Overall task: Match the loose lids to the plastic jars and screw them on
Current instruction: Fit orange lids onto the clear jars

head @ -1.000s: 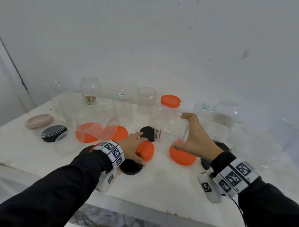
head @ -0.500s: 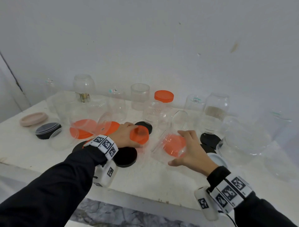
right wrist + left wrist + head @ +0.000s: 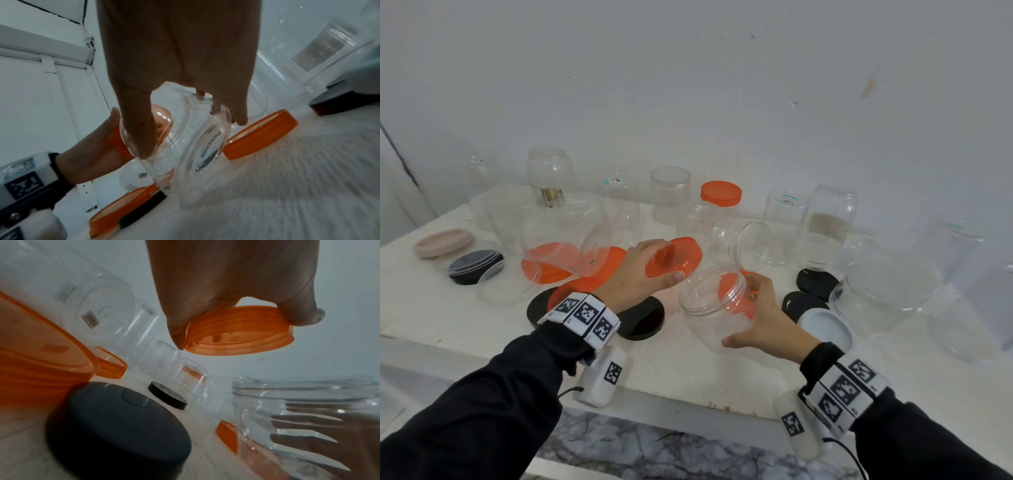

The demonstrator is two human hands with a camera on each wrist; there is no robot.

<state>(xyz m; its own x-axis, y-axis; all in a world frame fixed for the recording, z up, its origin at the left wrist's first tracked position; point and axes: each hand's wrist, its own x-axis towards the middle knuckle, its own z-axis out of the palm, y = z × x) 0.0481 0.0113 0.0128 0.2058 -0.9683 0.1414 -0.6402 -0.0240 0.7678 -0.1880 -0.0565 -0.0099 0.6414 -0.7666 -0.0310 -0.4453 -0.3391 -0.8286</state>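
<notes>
From the head view, the left hand (image 3: 635,274) is gripping an orange lid (image 3: 674,257) by its rim, lifted off the table (image 3: 465,308). Just right of it, the right hand (image 3: 763,322) is wrapping a clear jar (image 3: 712,305), tilted, mouth toward the lid. In the left wrist view, fingertips (image 3: 176,337) are pinching the lid's edge above the jar's threaded mouth. In the right wrist view, the thumb and fingers are curling round the jar's body.

Black sleeves (image 3: 482,404) cover both arms. Each wrist wears a white band (image 3: 582,317) of black square-patterned tags, with a white tagged block (image 3: 602,377) hanging below.
</notes>
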